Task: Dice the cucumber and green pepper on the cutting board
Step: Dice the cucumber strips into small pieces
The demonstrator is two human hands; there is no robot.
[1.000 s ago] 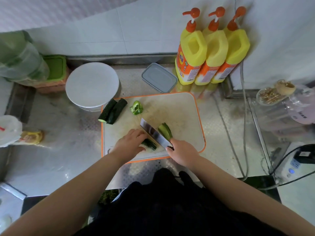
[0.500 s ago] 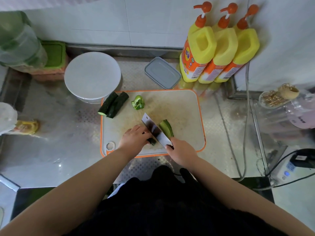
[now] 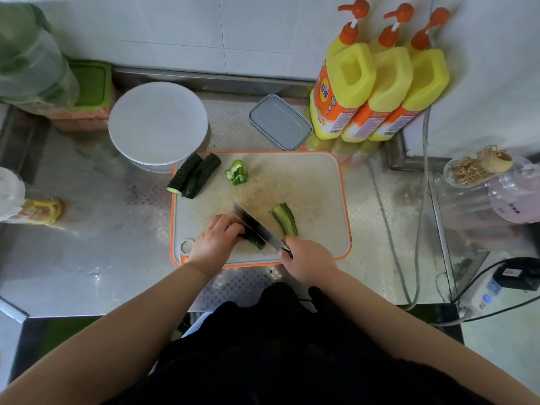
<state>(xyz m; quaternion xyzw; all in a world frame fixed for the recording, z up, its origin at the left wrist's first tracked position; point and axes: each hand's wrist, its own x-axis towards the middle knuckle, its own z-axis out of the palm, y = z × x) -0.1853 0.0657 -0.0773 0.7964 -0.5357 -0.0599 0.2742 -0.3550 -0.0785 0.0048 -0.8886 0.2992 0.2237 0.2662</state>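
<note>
**Knife on cucumber, near edge of board**

Left hand [image 3: 216,242]: fingers curled over a dark cucumber piece [image 3: 254,240], pinning it to the cutting board [image 3: 315,185] near the front edge. Right hand [image 3: 309,263]: fingers wrapped round the knife handle; the knife [image 3: 255,226] blade runs diagonally up-left, lying against the held piece just beside the left fingertips.

A split cucumber strip [image 3: 286,219], pale flesh up, lies right of the blade, apart from it. Green pepper chunk [image 3: 237,173] sits near the board's far edge. Two cucumber lengths [image 3: 194,174] rest side by side across the far-left corner, overhanging onto the steel table [image 3: 87,244].

Behind the board: a white round lid [image 3: 157,122], a grey lidded container [image 3: 279,121], three yellow pump bottles [image 3: 377,80] against the wall.
</note>
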